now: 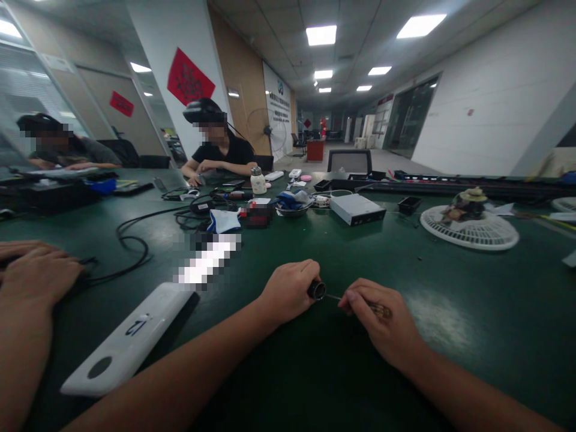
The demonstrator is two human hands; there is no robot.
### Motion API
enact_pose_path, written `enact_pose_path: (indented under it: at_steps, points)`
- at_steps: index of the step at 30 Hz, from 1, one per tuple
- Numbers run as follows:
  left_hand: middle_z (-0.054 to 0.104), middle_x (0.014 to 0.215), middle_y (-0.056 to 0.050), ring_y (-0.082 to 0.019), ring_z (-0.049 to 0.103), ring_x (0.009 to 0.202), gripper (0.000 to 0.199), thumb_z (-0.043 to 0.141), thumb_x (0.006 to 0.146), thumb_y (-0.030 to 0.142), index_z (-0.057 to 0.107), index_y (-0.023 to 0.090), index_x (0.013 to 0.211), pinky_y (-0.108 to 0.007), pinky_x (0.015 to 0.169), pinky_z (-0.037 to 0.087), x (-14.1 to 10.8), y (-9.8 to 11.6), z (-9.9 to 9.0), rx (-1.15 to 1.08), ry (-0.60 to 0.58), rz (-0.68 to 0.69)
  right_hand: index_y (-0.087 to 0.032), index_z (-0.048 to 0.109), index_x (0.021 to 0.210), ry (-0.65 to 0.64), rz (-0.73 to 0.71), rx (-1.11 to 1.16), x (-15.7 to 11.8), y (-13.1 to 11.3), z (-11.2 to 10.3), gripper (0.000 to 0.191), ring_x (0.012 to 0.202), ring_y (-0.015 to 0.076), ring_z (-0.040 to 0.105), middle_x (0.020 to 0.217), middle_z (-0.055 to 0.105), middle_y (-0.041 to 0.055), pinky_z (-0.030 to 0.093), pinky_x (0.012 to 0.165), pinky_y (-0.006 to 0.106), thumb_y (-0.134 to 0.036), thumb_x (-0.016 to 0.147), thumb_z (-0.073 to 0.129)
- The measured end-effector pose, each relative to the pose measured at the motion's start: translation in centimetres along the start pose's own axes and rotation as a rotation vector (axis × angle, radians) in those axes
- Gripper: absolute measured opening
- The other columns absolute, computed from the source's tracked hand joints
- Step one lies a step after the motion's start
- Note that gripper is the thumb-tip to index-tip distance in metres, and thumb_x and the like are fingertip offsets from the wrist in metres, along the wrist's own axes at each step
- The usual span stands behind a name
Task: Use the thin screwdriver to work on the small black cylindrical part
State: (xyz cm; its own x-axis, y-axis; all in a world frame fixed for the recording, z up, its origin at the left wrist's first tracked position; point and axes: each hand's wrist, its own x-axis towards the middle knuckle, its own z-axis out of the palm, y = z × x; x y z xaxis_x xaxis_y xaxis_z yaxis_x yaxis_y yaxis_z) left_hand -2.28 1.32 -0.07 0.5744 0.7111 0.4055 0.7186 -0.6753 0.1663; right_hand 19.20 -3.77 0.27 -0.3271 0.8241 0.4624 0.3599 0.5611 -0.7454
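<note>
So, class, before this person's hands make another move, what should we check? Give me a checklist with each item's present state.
1. Left hand grips the dark cylindrical part: ok.
2. Part's round end left uncovered by the fingers: ok, it is in view.
3. Right hand holds the screwdriver by its handle: ok.
4. Screwdriver tip properly placed against the part: cannot tell, the contact is too small to see.
5. Part supported by the green table: cannot tell.
6. Co-worker's hand away from the tool: ok, it is at far left, beyond the white device marked 12.
</note>
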Motion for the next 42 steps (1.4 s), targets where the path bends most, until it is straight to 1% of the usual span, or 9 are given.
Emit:
enact_pose_path:
  at_steps: [4,14,19,22,26,29,33,38,42]
  points:
    - [0.061,0.083,0.002,-0.014,0.057,0.071,0.017,0.065,0.079,0.018,0.051,0.02,0.087,-0.026,0.063,0.038,0.0,0.0,0.1,0.019,0.002,0.003,-0.019,0.071,0.081,0.05,-0.001,-0.002,0.0,0.2,0.1,0.027,0.073,0.0156,0.062,0.079,0.065,0.0026,0.046,0.067,0.028,-0.029,0.098,0.052]
    - [0.062,0.083,0.001,-0.015,0.056,0.073,0.011,0.062,0.081,0.017,0.052,0.019,0.085,-0.027,0.065,0.038,0.0,0.2,0.3,0.078,0.036,0.078,-0.019,0.07,0.084,-0.077,-0.016,0.109,0.1,0.2,0.0,0.024,0.076,0.0149,0.062,0.084,0.065,0.0025,0.047,0.068,0.028,-0.027,0.098,0.053]
    - [0.062,0.082,0.0,-0.016,0.054,0.073,0.008,0.059,0.083,0.013,0.054,0.019,0.085,-0.029,0.066,0.037,0.1,0.5,0.1,0.163,0.026,0.127,-0.019,0.069,0.077,-0.013,-0.028,0.029,-0.2,0.1,0.0,0.031,0.07,0.0142,0.062,0.075,0.064,0.0013,0.045,0.066,0.028,-0.028,0.099,0.049]
    - [0.063,0.085,-0.001,-0.017,0.054,0.075,0.012,0.061,0.081,0.011,0.055,0.019,0.088,-0.03,0.066,0.037,0.1,0.4,-0.1,0.184,0.013,0.099,-0.019,0.067,0.071,0.089,0.003,-0.005,-0.4,0.6,-0.2,0.036,0.066,0.0146,0.062,0.07,0.063,0.0015,0.046,0.063,0.028,-0.033,0.099,0.049]
    - [0.065,0.091,-0.001,-0.018,0.057,0.08,0.015,0.063,0.08,0.012,0.057,0.019,0.093,-0.031,0.07,0.04,0.1,0.1,-0.3,0.145,0.019,0.008,-0.02,0.07,0.096,0.196,0.158,0.033,-0.6,1.1,-0.6,0.034,0.052,0.0147,0.06,0.065,0.067,0.001,0.043,0.05,0.027,-0.042,0.1,0.044]
    - [0.065,0.093,-0.001,-0.019,0.059,0.083,0.017,0.064,0.081,0.014,0.059,0.02,0.096,-0.032,0.072,0.043,0.1,0.0,-0.1,0.104,0.01,-0.043,-0.024,0.069,0.102,0.093,0.204,-0.156,-0.3,0.8,-0.5,0.028,0.052,0.0152,0.059,0.066,0.068,-0.0006,0.043,0.052,0.029,-0.04,0.099,0.046]
    - [0.066,0.1,-0.001,-0.019,0.061,0.09,0.026,0.063,0.079,0.01,0.06,0.022,0.102,-0.032,0.078,0.047,0.1,0.0,0.1,0.03,-0.022,-0.081,-0.024,0.065,0.09,-0.066,0.151,-0.421,0.0,0.0,0.0,0.014,0.083,0.0233,0.065,0.088,0.07,0.0015,0.046,0.071,0.035,-0.034,0.082,0.071]
    - [0.064,0.101,-0.001,-0.018,0.061,0.091,0.028,0.06,0.079,0.008,0.058,0.023,0.103,-0.031,0.079,0.048,0.1,0.1,0.0,-0.015,-0.053,-0.11,-0.025,0.06,0.087,-0.19,0.254,-0.35,-0.2,-0.1,-0.2,0.016,0.071,0.0182,0.064,0.079,0.068,-0.0025,0.045,0.061,0.029,-0.023,0.077,0.073]
    - [0.063,0.097,0.0,-0.018,0.061,0.087,0.026,0.059,0.078,0.007,0.056,0.022,0.098,-0.03,0.075,0.046,0.1,0.2,-0.1,-0.017,-0.073,-0.129,-0.024,0.059,0.088,-0.122,0.244,-0.264,-0.2,0.2,-0.7,0.013,0.072,0.0159,0.066,0.084,0.069,-0.0027,0.048,0.063,0.028,-0.016,0.079,0.065]
